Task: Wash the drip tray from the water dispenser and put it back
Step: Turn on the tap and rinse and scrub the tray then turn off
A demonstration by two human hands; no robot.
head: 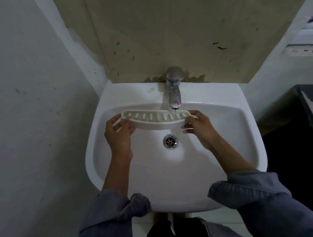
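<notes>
Both hands, left point(117, 134) and right point(201, 126), had fingers point(188, 127) closed on the ends of the drip tray point(155, 118), held between them under the tap point(173, 89). Wet plastic could slip into the sink point(232, 139).

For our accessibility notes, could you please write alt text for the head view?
Two hands, left hand and right hand, hold a white slotted drip tray by its ends under a running tap, above a white sink.

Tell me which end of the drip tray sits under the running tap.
The end held by the right hand: the tap pours onto that side of the drip tray; the left hand end is clear.
</notes>
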